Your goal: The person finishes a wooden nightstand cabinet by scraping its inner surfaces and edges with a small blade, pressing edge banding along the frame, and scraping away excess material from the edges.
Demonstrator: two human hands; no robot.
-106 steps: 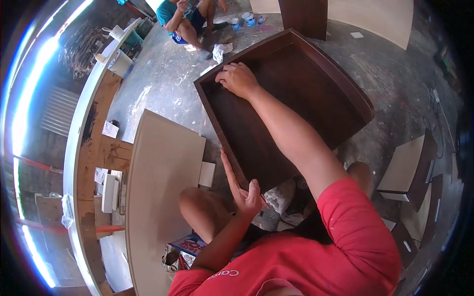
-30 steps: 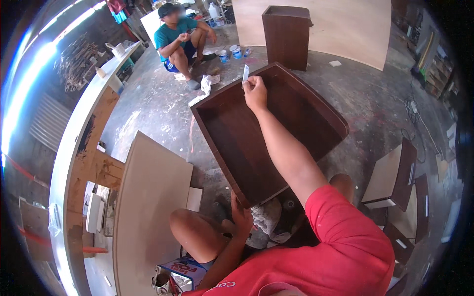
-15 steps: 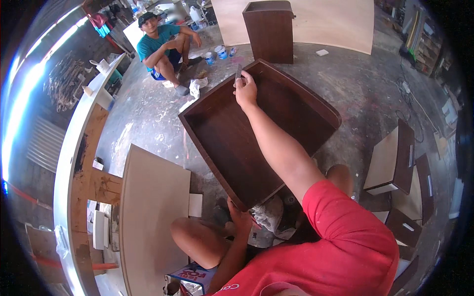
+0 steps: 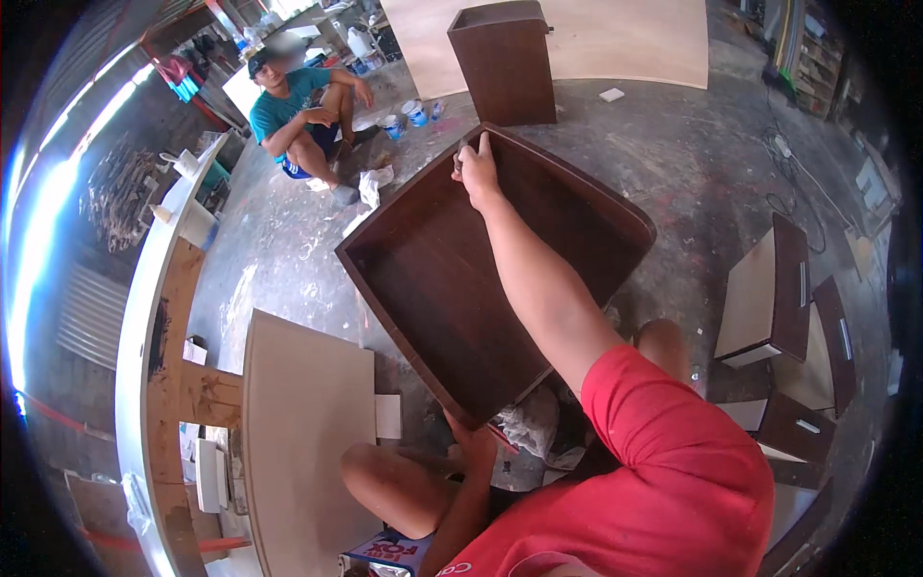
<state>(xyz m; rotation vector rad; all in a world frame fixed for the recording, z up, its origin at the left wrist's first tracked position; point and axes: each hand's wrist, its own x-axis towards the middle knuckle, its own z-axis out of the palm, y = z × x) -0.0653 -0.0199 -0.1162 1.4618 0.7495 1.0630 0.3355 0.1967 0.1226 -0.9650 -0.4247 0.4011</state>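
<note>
A dark brown wooden cabinet box, open toward me and rounded at its right corner, is tilted in front of my crossed legs. My right hand is at its far edge, with the fingers closed on a small flat grey piece. What kind of tool this is, I cannot make out; the fingers cover most of it. At the near corner of the box, my left hand grips the wood from below, its fingers partly hidden. A pale crumpled cloth lies beneath the box.
A co-worker sits on the floor at the far left, near paint cans. Another brown cabinet stands at the back. Drawers lie on the right. A pale panel and a long white-edged bench flank my left side.
My right hand has moved slightly down along the far edge, and the grey piece has tipped and shows less. The view has shifted a little; my left hand keeps its grip.
</note>
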